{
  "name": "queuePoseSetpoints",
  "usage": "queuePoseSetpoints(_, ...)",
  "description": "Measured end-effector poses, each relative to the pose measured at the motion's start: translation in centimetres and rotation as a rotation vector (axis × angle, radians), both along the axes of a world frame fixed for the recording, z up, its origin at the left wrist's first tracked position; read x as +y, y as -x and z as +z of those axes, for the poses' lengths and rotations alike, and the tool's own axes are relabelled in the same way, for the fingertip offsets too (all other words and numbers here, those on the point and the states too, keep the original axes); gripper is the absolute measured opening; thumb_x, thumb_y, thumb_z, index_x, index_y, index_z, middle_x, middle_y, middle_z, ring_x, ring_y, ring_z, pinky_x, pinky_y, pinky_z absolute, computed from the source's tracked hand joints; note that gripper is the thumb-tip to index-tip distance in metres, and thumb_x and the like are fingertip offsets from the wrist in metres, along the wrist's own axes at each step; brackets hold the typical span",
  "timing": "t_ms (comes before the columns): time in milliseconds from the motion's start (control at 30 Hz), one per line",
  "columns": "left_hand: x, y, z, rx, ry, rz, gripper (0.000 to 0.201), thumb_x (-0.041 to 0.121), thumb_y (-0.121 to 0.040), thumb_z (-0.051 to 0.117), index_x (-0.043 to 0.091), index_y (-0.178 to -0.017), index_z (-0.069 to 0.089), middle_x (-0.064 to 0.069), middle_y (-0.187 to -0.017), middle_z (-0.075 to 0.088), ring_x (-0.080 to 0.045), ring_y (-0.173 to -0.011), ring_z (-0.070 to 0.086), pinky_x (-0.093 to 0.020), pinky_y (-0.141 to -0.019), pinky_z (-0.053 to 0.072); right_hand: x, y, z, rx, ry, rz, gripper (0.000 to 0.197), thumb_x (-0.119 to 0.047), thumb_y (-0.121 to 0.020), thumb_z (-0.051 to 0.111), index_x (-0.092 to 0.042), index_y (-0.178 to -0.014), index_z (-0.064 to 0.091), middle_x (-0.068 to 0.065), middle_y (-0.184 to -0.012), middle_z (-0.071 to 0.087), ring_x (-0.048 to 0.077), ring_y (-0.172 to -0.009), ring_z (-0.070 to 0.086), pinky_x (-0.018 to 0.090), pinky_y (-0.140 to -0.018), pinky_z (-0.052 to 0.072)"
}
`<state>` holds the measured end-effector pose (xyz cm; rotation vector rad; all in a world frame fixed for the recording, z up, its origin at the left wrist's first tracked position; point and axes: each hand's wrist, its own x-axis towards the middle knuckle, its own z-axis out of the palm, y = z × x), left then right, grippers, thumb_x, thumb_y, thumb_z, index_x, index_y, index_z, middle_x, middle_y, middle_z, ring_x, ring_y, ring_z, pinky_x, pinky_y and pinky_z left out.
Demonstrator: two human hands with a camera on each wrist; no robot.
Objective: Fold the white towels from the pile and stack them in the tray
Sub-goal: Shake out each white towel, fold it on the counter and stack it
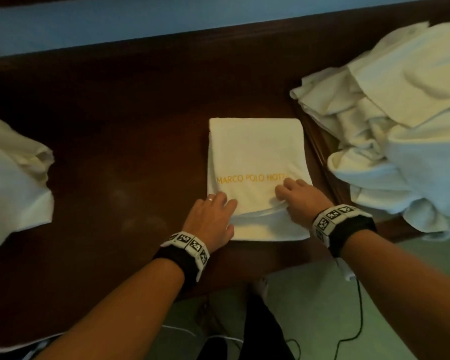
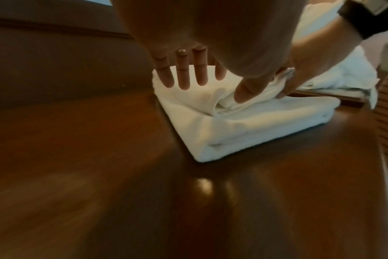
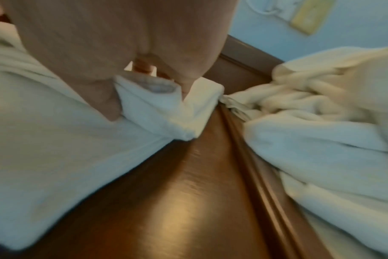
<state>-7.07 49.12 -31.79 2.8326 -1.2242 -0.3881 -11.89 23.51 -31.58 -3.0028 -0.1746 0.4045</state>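
A folded white towel point(image 1: 255, 152) with gold hotel lettering lies on the dark wooden table point(image 1: 115, 139). My left hand point(image 1: 213, 216) is at its near left corner. The fingers point(image 2: 182, 77) lie straight on top and the thumb point(image 2: 244, 94) is tucked against the raised upper layer. My right hand point(image 1: 299, 198) pinches the near right edge of that same layer point(image 3: 148, 91), lifting it slightly off the layers below point(image 2: 255, 126). The loose pile of white towels point(image 1: 400, 126) sits to the right.
A raised wooden rim point(image 1: 320, 154) runs between the folded towel and the pile point(image 3: 321, 122). More white cloth point(image 1: 11, 183) lies at the table's left end. A blue wall is behind. A black cable point(image 1: 359, 320) trails on the floor near the table's front edge.
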Motion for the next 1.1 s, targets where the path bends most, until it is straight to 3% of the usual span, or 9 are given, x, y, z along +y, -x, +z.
queuePoseSetpoints(133, -4.6, 0.2, -1.0, -0.004, -0.003, 0.049, 0.071, 0.053, -0.085, 0.063, 0.026, -0.142, 0.030, -0.006, -0.139, 0.039, -0.029, -0.125, 0.044, -0.044, -0.097, 0.043, -0.4, 0.6, 1.0, -0.199, -0.114, -0.070, 0.032, -0.002, -0.075, 0.069, -0.015, -0.100, 0.054, 0.007, -0.100, 0.052, 0.030, -0.085, 0.053, 0.043, -0.063, 0.050)
queuePoseSetpoints(267, -5.6, -1.1, -1.0, -0.089, -0.058, 0.124, 0.070, 0.042, -0.086, 0.067, 0.024, -0.142, 0.030, -0.009, -0.141, 0.039, -0.031, -0.125, 0.046, -0.044, -0.094, 0.043, 0.5, 0.6, 1.8, -0.288, -0.145, -0.053, 0.030, -0.003, -0.076, 0.071, -0.012, -0.101, 0.057, 0.008, -0.100, 0.054, 0.027, -0.084, 0.052, 0.039, -0.063, 0.049)
queuePoseSetpoints(333, -4.7, -2.1, -0.6, -0.113, -0.033, 0.076, 0.056, 0.031, -0.086, 0.071, 0.019, -0.134, 0.044, -0.010, -0.128, 0.050, -0.033, -0.112, 0.055, -0.043, -0.081, 0.048, -0.1, 1.0, 1.2, -0.249, -0.055, -0.076, 0.035, -0.004, -0.074, 0.073, -0.013, -0.104, 0.056, 0.009, -0.101, 0.054, 0.028, -0.081, 0.052, 0.041, -0.062, 0.050)
queuePoseSetpoints(400, -3.5, -2.8, -0.1, -0.143, 0.023, -0.015, 0.047, 0.018, -0.074, 0.082, 0.012, -0.115, 0.060, -0.014, -0.107, 0.059, -0.035, -0.089, 0.062, -0.039, -0.062, 0.050, -1.0, 1.5, 0.4, -0.199, 0.024, -0.142, 0.037, -0.007, -0.075, 0.073, -0.014, -0.106, 0.054, 0.010, -0.102, 0.054, 0.029, -0.082, 0.052, 0.042, -0.062, 0.051)
queuePoseSetpoints(467, -2.7, -3.2, 0.1, -0.200, 0.100, -0.091, 0.042, 0.011, -0.066, 0.085, 0.008, -0.102, 0.063, -0.016, -0.095, 0.060, -0.035, -0.075, 0.061, -0.036, -0.053, 0.048, -1.3, 1.6, 0.2, -0.183, 0.031, -0.155, 0.036, -0.006, -0.075, 0.073, -0.014, -0.104, 0.053, 0.010, -0.101, 0.054, 0.030, -0.081, 0.052, 0.043, -0.062, 0.051)
queuePoseSetpoints(633, -0.8, -2.4, 1.6, -0.320, 0.230, -0.067, 0.027, 0.016, -0.075, 0.073, 0.007, -0.098, 0.062, -0.016, -0.094, 0.059, -0.032, -0.074, 0.056, -0.035, -0.056, 0.045, -0.8, 2.2, 1.4, -0.359, -0.036, -0.044, 0.029, -0.004, -0.069, 0.072, -0.008, -0.090, 0.053, 0.012, -0.089, 0.053, 0.030, -0.071, 0.049, 0.042, -0.056, 0.046)
queuePoseSetpoints(733, 0.6, -0.3, -0.3, -0.284, 0.125, -0.135, 0.030, 0.017, -0.072, 0.076, 0.009, -0.097, 0.061, -0.017, -0.094, 0.060, -0.035, -0.075, 0.057, -0.038, -0.058, 0.044, -0.6, 4.5, -0.3, -0.255, 0.045, -0.005, 0.036, -0.011, -0.067, 0.075, -0.012, -0.096, 0.053, 0.011, -0.093, 0.053, 0.030, -0.074, 0.050, 0.039, -0.057, 0.046)
queuePoseSetpoints(833, 0.4, 1.2, -2.0, -0.194, -0.014, -0.106, 0.041, 0.021, -0.064, 0.085, 0.014, -0.097, 0.062, -0.013, -0.095, 0.062, -0.034, -0.079, 0.061, -0.039, -0.060, 0.046, -0.8, 5.9, -1.9, -0.075, 0.131, -0.120, 0.039, -0.017, -0.069, 0.076, -0.015, -0.100, 0.053, 0.011, -0.100, 0.053, 0.033, -0.079, 0.053, 0.039, -0.058, 0.047)
queuePoseSetpoints(1100, 2.0, 1.2, -1.6, -0.207, 0.067, -0.158, 0.039, 0.020, -0.066, 0.083, 0.011, -0.097, 0.062, -0.014, -0.094, 0.061, -0.033, -0.075, 0.059, -0.037, -0.058, 0.045, -0.6, 6.9, -0.8, -0.149, -0.052, -0.106, 0.038, -0.008, -0.068, 0.076, -0.011, -0.096, 0.051, 0.010, -0.095, 0.053, 0.029, -0.077, 0.054, 0.034, -0.047, 0.046)
